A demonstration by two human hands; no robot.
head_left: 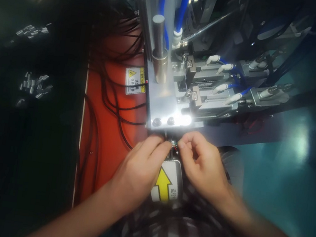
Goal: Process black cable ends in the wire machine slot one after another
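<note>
So the tiny wired part [174,144] is right in front of me, in the narrow gap between my fingertips, with specks of green and red showing. Too small to tell its long axis, sorry. It lies just to the left of my right hand [202,165], whose thumb and index tips are pressed together and look to be pinching its right edge. My left hand [142,163] is on the other side, thumb and fingers drawn in close, but I can't tell if they've actually got hold of anything. Honestly neither hand is clearly nearer.

Just on my side of it is the yellow arrow label [164,179], pointing away from me. Just beyond is a glaring metal plate [162,107] with a steel rod [158,33] standing behind. Right of that, white air fittings [225,68] and blue tubing [184,5]. Left, black cables [118,109] over the orange-red surface [124,131], then way off, shiny little pieces [36,85] in loose piles
</note>
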